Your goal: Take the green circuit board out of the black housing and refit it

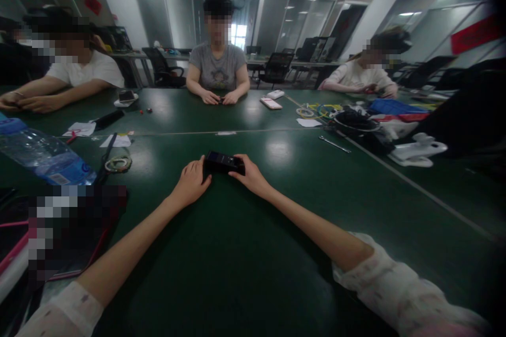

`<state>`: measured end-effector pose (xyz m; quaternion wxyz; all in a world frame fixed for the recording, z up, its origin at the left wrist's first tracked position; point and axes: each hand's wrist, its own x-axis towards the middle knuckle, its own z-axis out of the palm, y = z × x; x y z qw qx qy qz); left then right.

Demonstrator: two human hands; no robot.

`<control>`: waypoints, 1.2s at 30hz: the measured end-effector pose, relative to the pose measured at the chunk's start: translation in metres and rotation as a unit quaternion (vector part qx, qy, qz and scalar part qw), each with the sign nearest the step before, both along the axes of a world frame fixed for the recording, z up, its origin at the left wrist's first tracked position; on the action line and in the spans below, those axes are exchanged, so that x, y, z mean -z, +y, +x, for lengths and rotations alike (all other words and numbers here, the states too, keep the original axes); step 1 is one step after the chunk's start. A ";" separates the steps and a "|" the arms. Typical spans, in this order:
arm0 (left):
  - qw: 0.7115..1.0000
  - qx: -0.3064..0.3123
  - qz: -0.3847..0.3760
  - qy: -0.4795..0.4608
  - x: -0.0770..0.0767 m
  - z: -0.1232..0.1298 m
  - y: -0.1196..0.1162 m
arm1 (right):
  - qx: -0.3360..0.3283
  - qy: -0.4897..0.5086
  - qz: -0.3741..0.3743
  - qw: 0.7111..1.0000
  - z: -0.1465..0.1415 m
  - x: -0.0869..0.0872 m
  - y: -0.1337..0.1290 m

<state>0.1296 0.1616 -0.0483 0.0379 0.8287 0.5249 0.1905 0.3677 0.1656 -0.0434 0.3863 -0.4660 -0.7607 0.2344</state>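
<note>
In the head view a small black box-shaped object (224,162) is on or just above the green table (237,253); I cannot tell which. Its upper face carries faint pale markings, too small to read. My left hand (192,181) grips its left end, with the fingers behind and the thumb in front. At the right end my right hand (252,176) holds it between fingers and thumb. The object's two ends are partly hidden by my fingers.
A water bottle (51,155) lies tilted at left, near a bracelet (117,164). A wrench (334,144) lies at right, before cables (320,110) and a white plastic piece (419,151). Across the table sits a person (218,66); others sit at both sides.
</note>
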 end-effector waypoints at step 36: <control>1.000 0.011 -0.005 0.025 -0.008 0.000 -0.004 | 0.179 0.029 0.067 0.981 0.011 0.018 0.015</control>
